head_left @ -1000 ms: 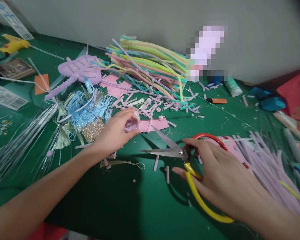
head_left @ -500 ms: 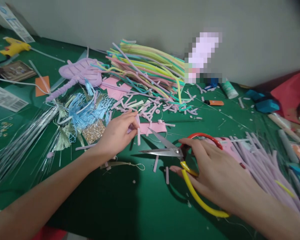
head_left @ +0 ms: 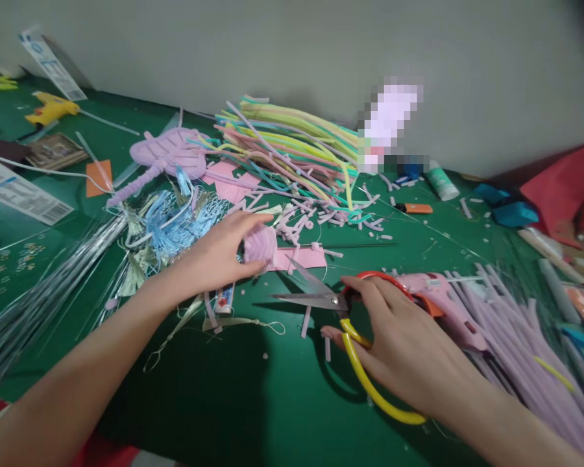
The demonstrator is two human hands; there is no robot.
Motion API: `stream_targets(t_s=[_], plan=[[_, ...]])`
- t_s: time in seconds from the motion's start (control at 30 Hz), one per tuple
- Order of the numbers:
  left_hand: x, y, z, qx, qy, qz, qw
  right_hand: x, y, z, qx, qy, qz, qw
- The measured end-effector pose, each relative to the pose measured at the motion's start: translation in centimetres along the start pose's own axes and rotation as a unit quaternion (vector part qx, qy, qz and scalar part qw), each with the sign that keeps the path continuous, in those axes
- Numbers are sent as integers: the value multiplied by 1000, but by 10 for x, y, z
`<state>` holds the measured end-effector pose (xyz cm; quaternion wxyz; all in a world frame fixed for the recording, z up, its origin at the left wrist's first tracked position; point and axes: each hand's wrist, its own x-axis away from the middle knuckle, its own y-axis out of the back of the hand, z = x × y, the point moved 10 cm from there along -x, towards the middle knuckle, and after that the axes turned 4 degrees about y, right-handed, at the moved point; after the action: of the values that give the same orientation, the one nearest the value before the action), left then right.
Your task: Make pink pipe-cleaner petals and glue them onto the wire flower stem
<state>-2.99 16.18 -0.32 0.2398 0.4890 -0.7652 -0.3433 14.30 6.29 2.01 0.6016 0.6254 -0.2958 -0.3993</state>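
My left hand (head_left: 224, 251) has its thumb and fingers curved round a small lilac fuzzy piece (head_left: 260, 246) with ridges, made of pipe cleaner. The thumb is at its lower edge and a finger at its upper edge. Behind this piece lies a flat pink strip (head_left: 304, 257). My right hand (head_left: 399, 334) grips scissors (head_left: 335, 300) with one red and one yellow handle. Their blades are apart and point left, towards the pink strip. Short lilac cut pieces (head_left: 306, 322) lie under and near the blades.
Beyond my hands lie a bundle of coloured pipe cleaners (head_left: 292, 143) and a lilac pipe-cleaner shape (head_left: 170, 152). Blue tassels (head_left: 189, 220) are at left. A pink glue gun (head_left: 448, 308) and lilac pipe cleaners (head_left: 520, 357) are at right; a yellow glue gun (head_left: 51, 109) is far left.
My left fingers have spread from a pinch, so more of the lilac piece shows. The short stem that hung below them is out of sight. The scissors stay apart and have shifted slightly left.
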Motion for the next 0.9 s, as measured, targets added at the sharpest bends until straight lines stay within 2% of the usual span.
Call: stream_targets(t_s=[0.07, 0.17, 0.3, 0.47, 0.6, 0.67, 0.9], plan=[[0, 6, 10, 121, 60, -16, 991, 3, 0, 0, 0, 2, -2, 1000], [2, 5, 25, 286, 148, -17, 947, 8, 2, -1, 5, 4, -13, 1000], [7, -2, 31, 376, 209, -5, 903, 12, 2, -2, 12, 9, -19, 1000], [12, -6, 32, 501, 246, -45, 829, 8, 9, -5, 16, 18, -60, 998], [16, -8, 33, 548, 274, -64, 788, -2, 19, -1, 34, 62, -86, 994], [18, -8, 30, 559, 267, -60, 782, -8, 25, 4, 41, 95, -96, 990], [20, -2, 18, 561, 201, -37, 802, -25, 42, 23, 80, 150, -84, 982]])
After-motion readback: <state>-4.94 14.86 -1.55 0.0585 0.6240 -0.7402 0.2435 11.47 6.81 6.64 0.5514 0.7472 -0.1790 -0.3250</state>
